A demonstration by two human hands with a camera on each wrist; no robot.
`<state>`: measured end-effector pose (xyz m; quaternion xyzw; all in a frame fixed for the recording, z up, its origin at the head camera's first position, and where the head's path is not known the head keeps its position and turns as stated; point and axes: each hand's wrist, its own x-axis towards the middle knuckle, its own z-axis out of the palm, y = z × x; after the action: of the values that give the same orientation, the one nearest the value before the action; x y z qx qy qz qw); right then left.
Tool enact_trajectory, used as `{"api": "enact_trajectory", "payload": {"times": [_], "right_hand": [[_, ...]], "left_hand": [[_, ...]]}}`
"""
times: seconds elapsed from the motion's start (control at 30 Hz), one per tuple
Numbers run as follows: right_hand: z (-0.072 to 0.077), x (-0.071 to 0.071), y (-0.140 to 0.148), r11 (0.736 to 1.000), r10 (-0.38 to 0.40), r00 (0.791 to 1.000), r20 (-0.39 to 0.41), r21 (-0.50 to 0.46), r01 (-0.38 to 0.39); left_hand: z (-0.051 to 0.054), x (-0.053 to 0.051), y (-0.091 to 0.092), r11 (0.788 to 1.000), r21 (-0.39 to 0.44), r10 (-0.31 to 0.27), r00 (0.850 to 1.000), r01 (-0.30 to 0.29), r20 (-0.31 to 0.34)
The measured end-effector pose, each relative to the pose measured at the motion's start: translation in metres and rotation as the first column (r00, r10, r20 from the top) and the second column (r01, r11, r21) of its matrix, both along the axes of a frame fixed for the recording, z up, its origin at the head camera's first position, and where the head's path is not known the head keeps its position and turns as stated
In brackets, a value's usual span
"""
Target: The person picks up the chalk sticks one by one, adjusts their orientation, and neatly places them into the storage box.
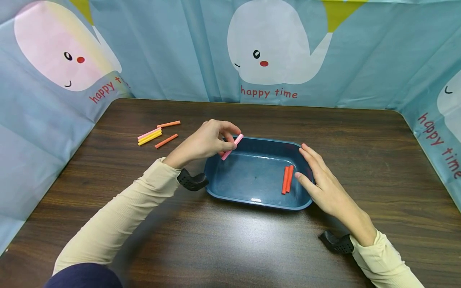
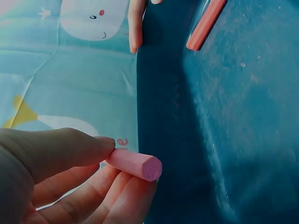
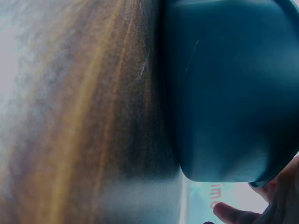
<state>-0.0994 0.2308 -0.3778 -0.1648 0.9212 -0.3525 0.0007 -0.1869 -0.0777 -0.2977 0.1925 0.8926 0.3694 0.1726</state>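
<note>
My left hand (image 1: 212, 140) pinches a pink chalk stick (image 1: 232, 147) between thumb and fingers, above the left end of a dark blue tray (image 1: 248, 204). In the left wrist view, the blunt end of the pink chalk (image 2: 135, 164) points away from the thumb. Two red chalk sticks (image 1: 287, 180) lie side by side on the tray's floor, near its right end. My right hand (image 1: 324, 186), fingers extended, rests at the tray's right rim. The right wrist view shows the outer wall of the tray (image 3: 229, 93), with part of the right hand (image 3: 275, 200) at the lower corner.
On the table left of the tray lie yellow chalk sticks (image 1: 150, 137), a pink one (image 1: 149, 133) and two orange ones (image 1: 166, 141). A blue curtain (image 1: 165, 52) with printed whales hangs along the table's far edge and sides.
</note>
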Motion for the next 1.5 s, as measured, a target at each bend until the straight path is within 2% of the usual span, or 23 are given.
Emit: {"api": "enact_trajectory", "payload": {"times": [0.27,0.57,1.5], "right_hand": [[0.000,0.000,0.000,1.000,0.001,1.000,-0.001,0.004,-0.001],[0.001,0.000,-0.001,1.000,-0.006,1.000,0.010,0.011,0.006],[0.001,-0.001,-0.001,1.000,-0.015,0.999,0.030,0.019,0.014]], "left_hand": [[-0.005,-0.002,0.013,1.000,0.004,-0.026,1.000,0.026,0.010],[-0.011,-0.001,0.028,0.999,0.005,-0.053,0.996,0.053,0.065],[-0.036,-0.001,0.075,0.988,0.000,-0.156,0.983,0.157,0.098]]}}
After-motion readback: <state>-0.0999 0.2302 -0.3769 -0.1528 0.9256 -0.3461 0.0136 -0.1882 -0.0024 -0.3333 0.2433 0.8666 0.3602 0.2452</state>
